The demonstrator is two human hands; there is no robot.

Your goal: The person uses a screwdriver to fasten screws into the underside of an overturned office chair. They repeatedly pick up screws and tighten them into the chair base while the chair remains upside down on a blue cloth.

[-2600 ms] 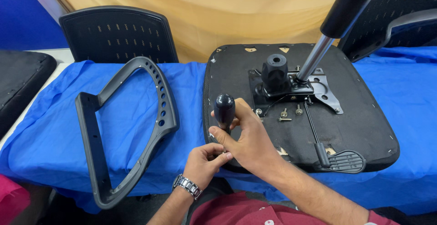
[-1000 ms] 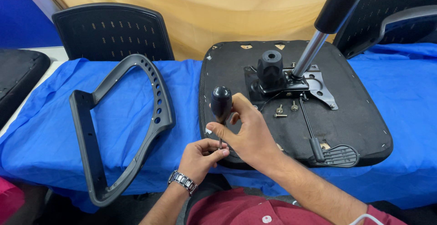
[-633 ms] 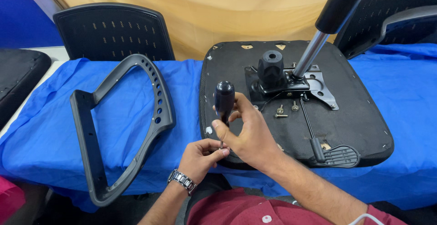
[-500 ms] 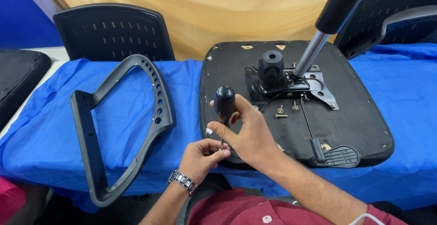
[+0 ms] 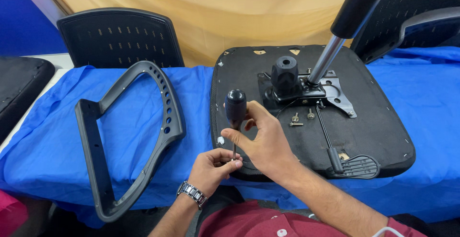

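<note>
At the near edge of the upturned chair seat (image 5: 378,122) we hold a screwdriver (image 5: 235,117) upright, shaft pointing down to the seat's front rim. Our right hand (image 5: 266,143) wraps the lower part of its black handle, thumb and fingers closed round it, the rounded knob standing free above them. Our left hand (image 5: 211,167), wearing a metal wristwatch (image 5: 193,193), sits just below; its fingertips are pinched together at the tip of the shaft, touching it where it meets the seat; whatever small part they pinch is hidden from us. Farther back on the seat we note the black mechanism plate (image 5: 306,91) with a gas cylinder (image 5: 345,26) rising from it, and loose screws (image 5: 302,118) lying just beside it. Off to the left, a grey armrest frame (image 5: 165,117) lies flat on the blue cloth (image 5: 52,136), well apart from both hands
</note>
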